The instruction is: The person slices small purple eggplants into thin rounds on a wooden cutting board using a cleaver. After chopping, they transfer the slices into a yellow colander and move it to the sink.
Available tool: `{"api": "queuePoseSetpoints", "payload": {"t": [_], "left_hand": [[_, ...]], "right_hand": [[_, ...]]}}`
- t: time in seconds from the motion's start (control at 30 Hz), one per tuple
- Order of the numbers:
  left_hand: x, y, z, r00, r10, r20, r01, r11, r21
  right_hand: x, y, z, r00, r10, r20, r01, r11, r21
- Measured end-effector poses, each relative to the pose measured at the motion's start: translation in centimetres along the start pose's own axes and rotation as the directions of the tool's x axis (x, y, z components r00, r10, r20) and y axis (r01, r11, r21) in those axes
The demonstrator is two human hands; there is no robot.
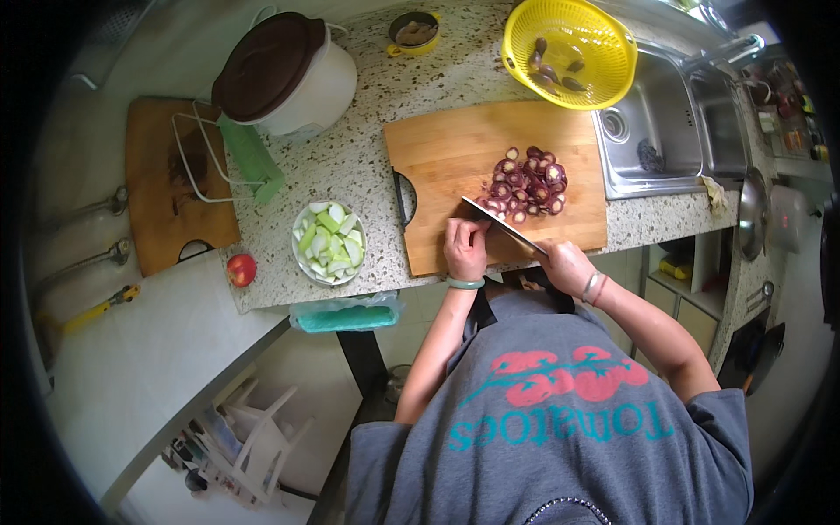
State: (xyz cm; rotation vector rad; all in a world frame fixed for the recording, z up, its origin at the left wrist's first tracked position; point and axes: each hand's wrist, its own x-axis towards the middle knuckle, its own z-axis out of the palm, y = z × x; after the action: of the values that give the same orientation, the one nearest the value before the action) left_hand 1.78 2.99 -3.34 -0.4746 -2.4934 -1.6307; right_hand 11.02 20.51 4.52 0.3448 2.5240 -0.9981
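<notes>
On the wooden cutting board [446,144] lies a heap of round slices [538,179] with dark purple edges and pale centres, perhaps purple carrot. My right hand [570,268] is wrapped round the handle of a kitchen knife [506,225]. Its blade slants across the board just below the heap. Close against the blade, my left hand [465,249] has its fingers curled under at the board's near edge. Whatever those fingers hold is hidden by the hand and the knife. To the left of the board stands a white bowl [297,254] of chopped pale green vegetable pieces [335,241].
A yellow colander [617,52] with several dark pieces stands at the back right, beside the steel sink [654,114]. Further left are a small yellow-rimmed dish [404,50], a white pot with a brown lid [271,66], a red apple [241,269] and another board [153,184].
</notes>
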Motion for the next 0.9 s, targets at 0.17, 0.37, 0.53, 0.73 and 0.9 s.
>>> {"api": "queuePoseSetpoints", "payload": {"t": [0.17, 0.37, 0.53, 0.73, 0.9], "left_hand": [[-0.5, -0.2, 0.0, 0.999, 0.011, -0.041, -0.011, 1.000, -0.011], [0.0, -0.5, 0.2, 0.998, 0.017, -0.064, -0.015, 0.999, 0.033], [-1.5, -0.1, 0.0, 0.995, -0.058, -0.081, 0.059, 0.998, 0.018], [-2.0, 0.7, -0.2, 0.998, 0.010, -0.064, -0.002, 0.991, 0.132], [-2.7, 0.1, 0.3, 0.987, -0.080, -0.137, 0.101, 0.983, 0.152]], "right_hand": [[-2.5, 1.2, -2.5, 0.999, -0.007, 0.049, 0.009, 0.999, -0.040], [-0.3, 0.8, -1.5, 0.998, -0.059, 0.017, 0.060, 0.997, -0.044], [1.7, 0.6, -1.6, 0.989, -0.031, 0.147, 0.032, 0.999, -0.007], [2.9, 1.7, -2.1, 0.976, -0.167, 0.143, 0.169, 0.986, -0.001], [3.0, 3.0, -2.4, 0.958, -0.224, 0.177, 0.239, 0.969, -0.067]]}}
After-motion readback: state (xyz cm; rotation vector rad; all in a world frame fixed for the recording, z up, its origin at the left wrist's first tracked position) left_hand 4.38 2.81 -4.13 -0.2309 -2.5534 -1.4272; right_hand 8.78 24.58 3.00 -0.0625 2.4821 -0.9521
